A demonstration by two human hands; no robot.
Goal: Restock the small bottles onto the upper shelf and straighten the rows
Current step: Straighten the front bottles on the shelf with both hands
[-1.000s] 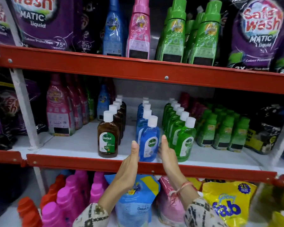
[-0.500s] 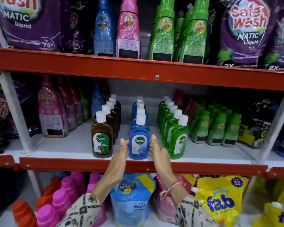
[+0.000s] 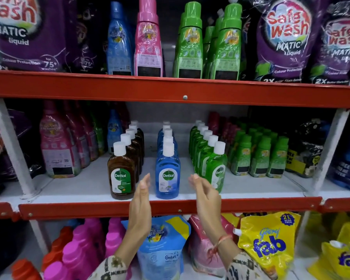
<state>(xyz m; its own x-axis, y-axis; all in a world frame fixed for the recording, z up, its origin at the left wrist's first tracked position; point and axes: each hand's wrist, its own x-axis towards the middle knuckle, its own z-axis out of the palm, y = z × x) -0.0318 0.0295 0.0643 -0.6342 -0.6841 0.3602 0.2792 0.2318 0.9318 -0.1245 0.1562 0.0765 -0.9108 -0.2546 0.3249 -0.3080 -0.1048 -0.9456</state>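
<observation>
While flanking the blue bottle (image 3: 167,174), both hands hang open.

Brown bottle (image 3: 121,174), blue bottle (image 3: 167,174), green bottle (image 3: 215,170) (all white-capped), red shelf edge (image 3: 69,210), yellow pouch (image 3: 267,243), patterned sleeves (image 3: 109,269)

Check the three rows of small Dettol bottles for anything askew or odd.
Nothing stands out. The brown glassy bottles, blue bottles and green bottles stand upright in straight files. Both hands, left and right, are open, touching nothing.

White shelf (image 3: 85,184): brown (image 3: 121,174), blue (image 3: 167,172), green bottle rows (image 3: 215,168)
</observation>
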